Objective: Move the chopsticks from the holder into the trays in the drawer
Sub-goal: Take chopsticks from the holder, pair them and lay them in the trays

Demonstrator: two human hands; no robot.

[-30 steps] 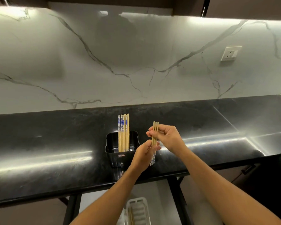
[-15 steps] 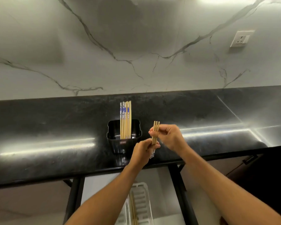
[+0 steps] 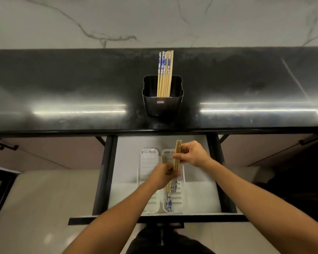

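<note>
A black holder (image 3: 162, 105) stands on the black counter with several wooden chopsticks (image 3: 164, 74), blue-patterned at the top, upright in it. Below, the open drawer (image 3: 198, 197) holds two white ribbed trays side by side: the left tray (image 3: 145, 162) and the right tray (image 3: 181, 197). A few chopsticks (image 3: 169, 201) lie in the right tray. My right hand (image 3: 194, 154) and my left hand (image 3: 163, 176) both grip a small bundle of chopsticks (image 3: 177, 154) over the right tray, blue ends pointing toward me.
The black counter (image 3: 62, 92) runs across the view with a marble wall behind it. Black drawer rails (image 3: 104, 173) flank the drawer. Closed cabinet fronts with dark handles (image 3: 309, 141) sit on both sides. Pale floor lies at lower left.
Both hands have come down from beside the holder, carrying the bundle over the right tray in the drawer. The view has tilted down, showing the whole drawer.
</note>
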